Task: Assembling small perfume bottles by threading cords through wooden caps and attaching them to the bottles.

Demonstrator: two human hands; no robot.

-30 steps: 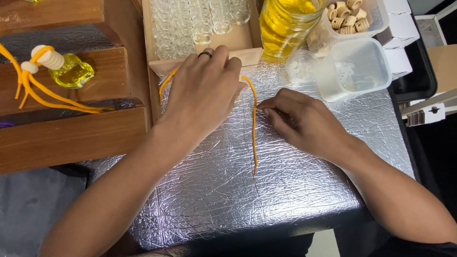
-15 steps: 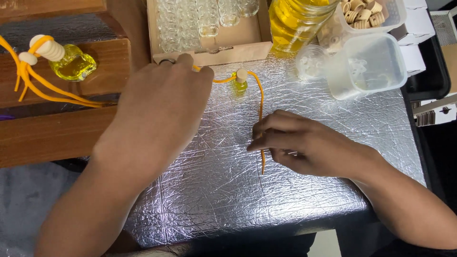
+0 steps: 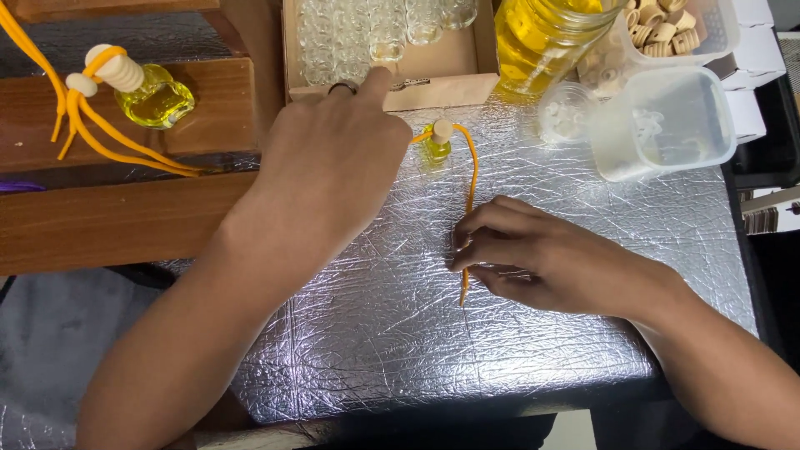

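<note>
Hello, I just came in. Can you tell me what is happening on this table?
A person works at a foil-covered table. The left hand reaches forward to a cardboard box of empty glass vials, its fingertip at one vial. The right hand rests on the foil and pins an orange cord. The cord runs up to a small corked bottle of yellow liquid. A finished bottle lies on the wooden shelf at the left.
</note>
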